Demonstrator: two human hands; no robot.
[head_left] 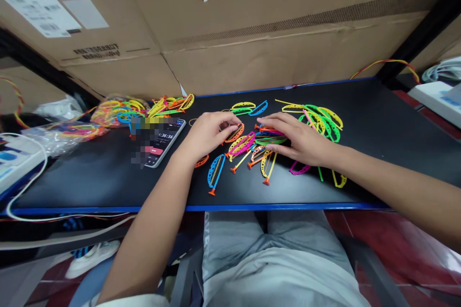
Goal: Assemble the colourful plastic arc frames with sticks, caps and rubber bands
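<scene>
My left hand [209, 135] is at the middle of the black shelf, thumb and fingertips closed on an orange toy bow [236, 134]. My right hand [300, 140] lies over a bunch of small toy bows, fingers spread and resting on them; a green bow [272, 139] shows under the fingers. Between the hands is a pink bow [247, 144]. Nearer the front edge are a blue bow [213, 172] with an orange suction-cup arrow and a yellow bow [266, 164]. A pile of yellow and green bows [327, 122] sits behind my right hand.
A phone [167, 139] with a running timer lies left of my left arm. Beyond it are plastic bags of toy bows [118, 108] and a loose heap [173, 104]. A large cardboard box [252, 57] walls off the back. The shelf's blue front edge [288, 206] is close to my lap.
</scene>
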